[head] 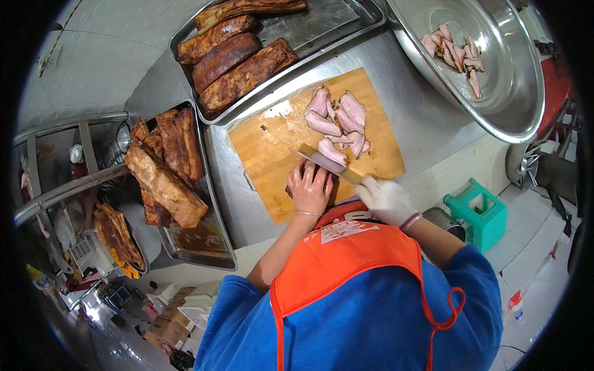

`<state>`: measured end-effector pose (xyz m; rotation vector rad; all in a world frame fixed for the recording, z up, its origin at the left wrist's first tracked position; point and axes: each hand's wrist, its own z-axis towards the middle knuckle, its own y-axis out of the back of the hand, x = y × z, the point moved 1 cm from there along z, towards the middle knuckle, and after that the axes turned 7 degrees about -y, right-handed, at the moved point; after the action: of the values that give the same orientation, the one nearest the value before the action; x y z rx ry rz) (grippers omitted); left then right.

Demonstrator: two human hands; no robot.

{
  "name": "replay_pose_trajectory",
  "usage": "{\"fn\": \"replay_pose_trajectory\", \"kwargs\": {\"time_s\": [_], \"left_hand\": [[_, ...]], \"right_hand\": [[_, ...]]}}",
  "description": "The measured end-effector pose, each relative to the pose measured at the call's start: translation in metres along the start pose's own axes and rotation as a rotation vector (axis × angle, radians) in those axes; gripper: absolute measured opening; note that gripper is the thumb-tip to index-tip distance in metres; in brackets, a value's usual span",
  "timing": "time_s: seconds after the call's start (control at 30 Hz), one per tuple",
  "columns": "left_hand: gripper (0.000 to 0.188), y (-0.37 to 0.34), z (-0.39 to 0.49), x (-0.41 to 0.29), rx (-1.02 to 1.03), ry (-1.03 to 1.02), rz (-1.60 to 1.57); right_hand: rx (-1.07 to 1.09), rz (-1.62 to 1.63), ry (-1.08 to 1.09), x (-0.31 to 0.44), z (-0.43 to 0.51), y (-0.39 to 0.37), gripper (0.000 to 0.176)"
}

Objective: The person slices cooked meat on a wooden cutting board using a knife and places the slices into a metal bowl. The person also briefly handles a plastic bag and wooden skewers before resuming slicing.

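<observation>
My left hand, bare and wet, presses with spread fingers on a dark-crusted piece of cooked meat, mostly hidden beneath it, at the near edge of the wooden cutting board. In a white knitted glove, my right hand grips the handle end of a broad-bladed knife. Its blade lies just beyond my left fingertips. One pale meat slice rests against the blade's far side. Several more slices are heaped on the board's far right part.
Browned meat slabs lie in a metal tray beyond the board. A second tray at left holds stacked slabs. At upper right, a large steel basin contains cut slices. A green stool stands at right.
</observation>
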<state>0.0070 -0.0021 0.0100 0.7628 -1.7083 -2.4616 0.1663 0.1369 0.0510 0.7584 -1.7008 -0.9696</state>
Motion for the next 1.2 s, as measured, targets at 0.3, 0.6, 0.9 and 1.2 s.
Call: {"fn": "replay_pose_trajectory", "kwargs": {"time_s": [0.3,0.6,0.9,1.2], "left_hand": [[0.029,0.003,-0.004,0.004,-0.054,0.004,-0.045],[0.031,-0.003,-0.015,0.006,-0.024,-0.015,0.002],[0.036,0.000,-0.008,0.008,0.031,-0.026,-0.013],[0.030,-0.007,-0.011,0.008,-0.045,0.029,0.002]], "right_hand": [[-0.100,0.152,-0.185,0.023,0.075,0.029,0.022],[0.104,-0.015,-0.045,0.030,-0.022,0.049,0.024],[-0.020,0.050,-0.037,0.031,0.052,0.009,0.022],[-0.030,0.004,0.010,0.014,-0.018,0.021,0.024]]}}
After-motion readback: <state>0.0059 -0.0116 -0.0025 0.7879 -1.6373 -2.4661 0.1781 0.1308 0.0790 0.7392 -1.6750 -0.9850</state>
